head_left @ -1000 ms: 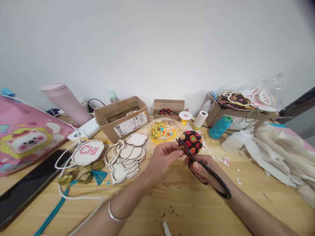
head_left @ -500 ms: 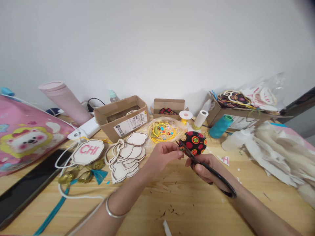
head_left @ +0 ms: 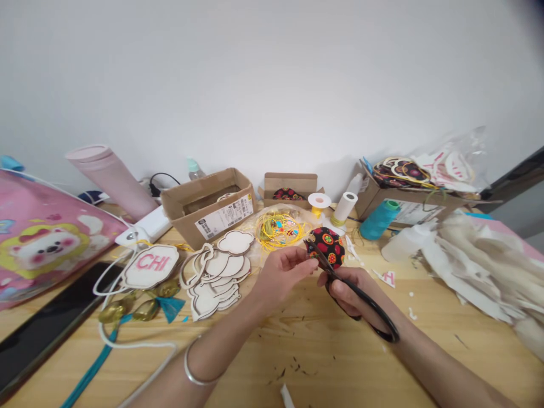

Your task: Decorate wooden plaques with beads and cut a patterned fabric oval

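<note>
My left hand (head_left: 291,269) pinches the near left edge of a rounded black fabric patch (head_left: 334,245) printed with red, orange and yellow shapes. Black-handled scissors (head_left: 361,294) are in my right hand (head_left: 348,292), its fingers wrapped round the handles. The scissor blades lie across the patch's left side, close to my left fingertips. Whether the blades touch the fabric I cannot tell. Behind my left wrist is a pile of white cloud-shaped pieces (head_left: 219,283) with dark outlines.
Behind my hands lie yellow cords (head_left: 276,231) on clear plastic. An open cardboard box (head_left: 208,207) stands left of them. On the right are a teal thread cone (head_left: 379,220), a filled box (head_left: 408,195) and crumpled white material (head_left: 476,260). Dark scraps (head_left: 293,368) dot the tabletop.
The patch has turned and tilted in my grip, showing a narrower outline. The scissors and right hand have shifted slightly left with it.
</note>
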A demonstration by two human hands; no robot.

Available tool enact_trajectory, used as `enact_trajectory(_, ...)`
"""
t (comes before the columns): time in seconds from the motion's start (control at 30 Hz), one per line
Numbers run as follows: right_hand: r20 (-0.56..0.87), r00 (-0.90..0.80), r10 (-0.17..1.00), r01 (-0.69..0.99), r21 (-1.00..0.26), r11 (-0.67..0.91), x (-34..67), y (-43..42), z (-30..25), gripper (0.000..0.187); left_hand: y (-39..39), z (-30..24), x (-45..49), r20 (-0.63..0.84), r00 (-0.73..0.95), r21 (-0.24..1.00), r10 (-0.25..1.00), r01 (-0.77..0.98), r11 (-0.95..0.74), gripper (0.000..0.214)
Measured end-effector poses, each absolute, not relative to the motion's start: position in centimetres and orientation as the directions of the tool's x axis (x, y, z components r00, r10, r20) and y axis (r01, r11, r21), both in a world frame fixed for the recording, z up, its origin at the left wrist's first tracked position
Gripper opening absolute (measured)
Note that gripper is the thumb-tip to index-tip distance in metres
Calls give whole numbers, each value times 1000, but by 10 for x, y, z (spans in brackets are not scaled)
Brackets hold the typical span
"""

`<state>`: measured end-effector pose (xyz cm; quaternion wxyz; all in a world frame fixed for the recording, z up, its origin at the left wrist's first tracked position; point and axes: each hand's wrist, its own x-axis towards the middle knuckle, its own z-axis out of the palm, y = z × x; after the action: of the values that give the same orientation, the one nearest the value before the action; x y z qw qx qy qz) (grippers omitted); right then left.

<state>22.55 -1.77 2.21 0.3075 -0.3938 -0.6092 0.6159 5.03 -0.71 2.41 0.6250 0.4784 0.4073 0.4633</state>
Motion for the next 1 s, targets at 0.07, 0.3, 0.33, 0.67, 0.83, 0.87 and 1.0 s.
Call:
enact_trajectory(0.07, -110, -496, 862, 92, -993, -74, 224, -18, 21, 55, -8, 26, 53, -61, 192, 976, 979, -196, 99, 18)
enact_trajectory(0.3, -216, -474, 853, 12, -971, -239, 220, -23, 10, 53, -7, 26, 54, -74, 108, 966, 991, -241, 98, 19)
enact_trajectory(0.33, -228, -484, 845, -6, -964, -264, 220, -24, 8, 51, -7, 26, 54, -61, 97, 968, 993, -236, 82, 19)
enact_trajectory(0.67, -237, -517, 823, 202, -968, -152, 233, -17, 24, 66, 1, 22, 38, 9, 191, 999, 982, -46, 0, 16)
enact_trajectory(0.83, -168, -566, 807, 240, -970, -33, 235, -12, 29, 62, 1, 24, 39, -86, 222, 996, 971, -6, 90, 19)
enact_trajectory(0.87, -155, -577, 802, 243, -970, -12, 234, -11, 29, 61, 2, 24, 39, -95, 216, 995, 972, -1, 97, 20)
enact_trajectory(1.0, -132, -565, 814, 274, -961, 35, 234, -9, 28, 63, 3, 26, 39, -117, 200, 993, 973, 15, 116, 22)
